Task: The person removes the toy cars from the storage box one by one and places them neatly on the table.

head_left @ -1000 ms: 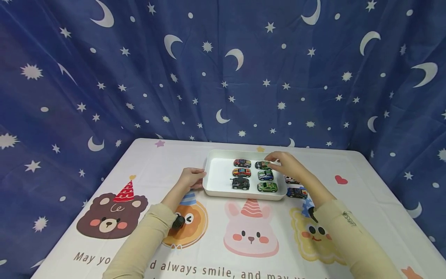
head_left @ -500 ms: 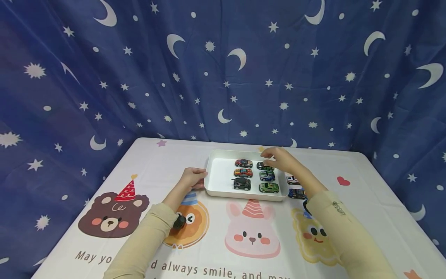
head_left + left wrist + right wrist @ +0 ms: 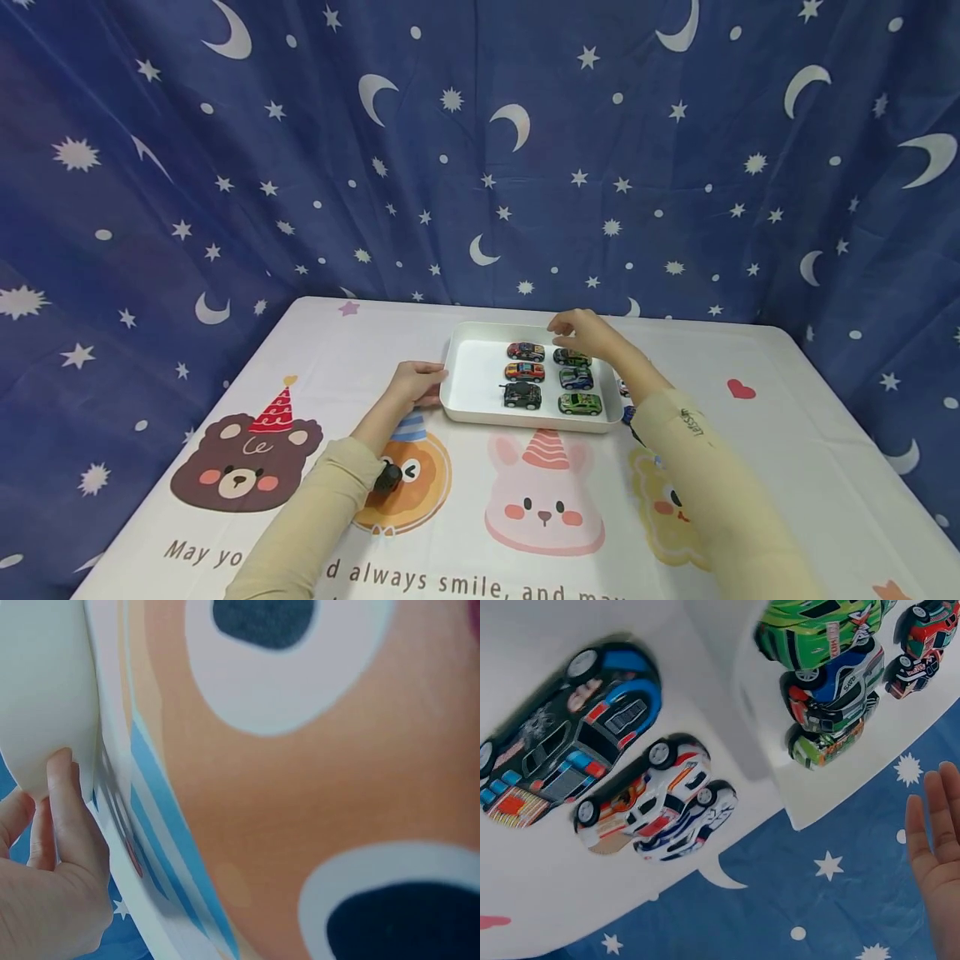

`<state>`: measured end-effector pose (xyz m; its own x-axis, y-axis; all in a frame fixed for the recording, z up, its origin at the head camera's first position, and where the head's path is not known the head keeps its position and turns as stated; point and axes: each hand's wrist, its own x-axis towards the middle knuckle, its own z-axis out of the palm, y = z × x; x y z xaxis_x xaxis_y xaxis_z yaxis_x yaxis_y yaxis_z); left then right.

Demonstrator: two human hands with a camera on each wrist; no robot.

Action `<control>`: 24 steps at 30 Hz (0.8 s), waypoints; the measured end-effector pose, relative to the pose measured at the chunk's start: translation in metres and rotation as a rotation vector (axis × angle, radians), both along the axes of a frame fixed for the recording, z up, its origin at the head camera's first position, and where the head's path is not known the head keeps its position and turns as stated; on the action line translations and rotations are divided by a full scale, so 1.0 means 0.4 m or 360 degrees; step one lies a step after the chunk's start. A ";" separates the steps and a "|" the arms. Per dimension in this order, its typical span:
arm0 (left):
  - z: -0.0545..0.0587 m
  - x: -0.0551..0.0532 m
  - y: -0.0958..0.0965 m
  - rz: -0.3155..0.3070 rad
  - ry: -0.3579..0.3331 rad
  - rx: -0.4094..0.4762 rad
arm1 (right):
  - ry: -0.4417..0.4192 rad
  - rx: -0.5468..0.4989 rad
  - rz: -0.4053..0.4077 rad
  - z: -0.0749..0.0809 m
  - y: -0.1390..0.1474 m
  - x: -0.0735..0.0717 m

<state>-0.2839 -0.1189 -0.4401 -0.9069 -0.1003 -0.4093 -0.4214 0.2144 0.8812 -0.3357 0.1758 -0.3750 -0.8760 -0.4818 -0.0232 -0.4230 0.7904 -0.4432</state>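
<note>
My left hand (image 3: 415,383) pinches the left end of the white tray (image 3: 468,400); in the left wrist view the fingers (image 3: 64,802) hold its rim. Six-like rows aside, several toy cars stand in two columns in it: a dark red car (image 3: 526,352), an orange-red car (image 3: 524,372) and a black off-road car (image 3: 521,395) on the left; a dark green car (image 3: 572,357), a blue-and-white car (image 3: 576,378) and a bright green car (image 3: 580,404) on the right. Above the tray's back edge, beside the dark green car, my right hand (image 3: 588,333) holds nothing, fingers extended in its wrist view.
Right of the tray, a blue-and-black car (image 3: 574,735), a white-and-orange car (image 3: 649,795) and a white-and-blue car (image 3: 690,825) stand on the table, mostly behind my right arm in the head view. A starry blue curtain (image 3: 420,150) hangs behind the table.
My right hand has moved left and slightly back, away from the dark green car, which stays in the tray. My left hand keeps its hold on the tray.
</note>
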 end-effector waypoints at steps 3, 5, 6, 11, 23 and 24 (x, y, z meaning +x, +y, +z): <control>0.002 0.004 -0.002 0.0008 -0.0002 0.0018 | -0.0030 -0.0013 -0.0014 -0.008 -0.010 -0.013; 0.004 0.006 -0.003 0.0002 0.0002 0.0030 | -0.0052 -0.0018 -0.0014 -0.014 -0.015 -0.021; 0.004 0.006 -0.003 0.0000 0.0001 0.0036 | -0.0065 -0.0022 -0.0016 -0.018 -0.018 -0.026; 0.009 0.007 -0.002 0.0001 0.0004 0.0038 | -0.0134 -0.0057 -0.0023 -0.035 -0.037 -0.042; 0.001 0.008 -0.002 0.0017 0.0018 0.0058 | -0.0137 -0.0094 -0.0052 -0.076 -0.088 -0.068; 0.001 0.008 -0.001 0.0020 0.0019 0.0061 | -0.0150 -0.0089 -0.0061 -0.078 -0.092 -0.070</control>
<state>-0.2807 -0.1194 -0.4398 -0.9104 -0.0961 -0.4025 -0.4135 0.1752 0.8935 -0.3637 0.1391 -0.4062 -0.8891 -0.4506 -0.0806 -0.3470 0.7783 -0.5233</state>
